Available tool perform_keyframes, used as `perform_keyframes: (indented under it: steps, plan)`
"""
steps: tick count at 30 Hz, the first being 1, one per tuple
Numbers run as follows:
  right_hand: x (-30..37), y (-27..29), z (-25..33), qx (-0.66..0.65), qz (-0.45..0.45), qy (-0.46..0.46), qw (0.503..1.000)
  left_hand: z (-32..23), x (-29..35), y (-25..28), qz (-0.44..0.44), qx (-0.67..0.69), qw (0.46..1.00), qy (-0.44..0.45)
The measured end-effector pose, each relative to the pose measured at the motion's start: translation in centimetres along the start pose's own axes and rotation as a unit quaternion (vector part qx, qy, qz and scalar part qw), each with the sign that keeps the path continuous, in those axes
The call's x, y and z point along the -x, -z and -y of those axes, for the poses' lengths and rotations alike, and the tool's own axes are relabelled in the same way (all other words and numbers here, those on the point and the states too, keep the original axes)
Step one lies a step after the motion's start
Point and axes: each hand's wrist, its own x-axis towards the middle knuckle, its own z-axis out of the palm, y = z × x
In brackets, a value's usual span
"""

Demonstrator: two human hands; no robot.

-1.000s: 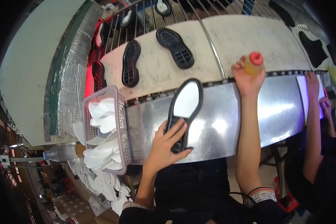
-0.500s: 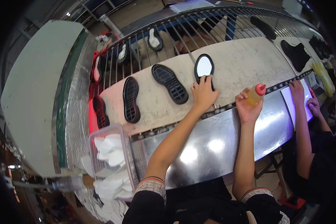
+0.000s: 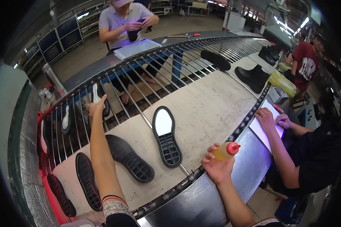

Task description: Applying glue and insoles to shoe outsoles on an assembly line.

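My left hand (image 3: 97, 107) reaches over to the metal rods on the far left. Its fingers close on the near end of a black shoe piece with a white strip (image 3: 96, 90). My right hand (image 3: 218, 166) is wrapped round a squeeze bottle (image 3: 225, 150) with a red nozzle cap and yellow liquid, held above the belt's near edge. Between my hands lies a black shoe sole (image 3: 168, 147) with a white pad in its front half. Another black sole (image 3: 130, 160) sits left of it, partly behind my left forearm. Two more soles (image 3: 88, 181) (image 3: 60, 195) lie farther left.
The pale conveyor belt (image 3: 201, 113) runs between the rods and a metal ledge (image 3: 170, 212). Other white-faced shoe pieces (image 3: 66, 120) rest on the rods. Black shoes (image 3: 254, 77) stand farther along. Another person's hands (image 3: 265, 119) work at a lit white board. Someone sits across the rods.
My left hand has left the padded sole and moved to the shoe piece on the rods. The view has shifted upward and right. The bottle stays in my right hand.
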Motion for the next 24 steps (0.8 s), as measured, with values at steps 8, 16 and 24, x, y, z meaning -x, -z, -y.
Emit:
perform_keyframes:
  steps: [8,16,24]
  plan:
    - [-0.8,0.1,0.2,0.017,-0.044,0.013,0.999,-1.2,5.1,-0.8,0.014,-0.098,0.993,-0.060]
    - [-0.7,-0.3,0.2,0.035,-0.022,0.012,0.999,-2.0,8.7,0.6,0.023,-0.171,0.980,-0.096]
    - [-0.9,-0.3,0.0,0.027,-0.054,-0.003,0.998,0.7,11.4,3.8,-0.030,-0.187,0.945,-0.267]
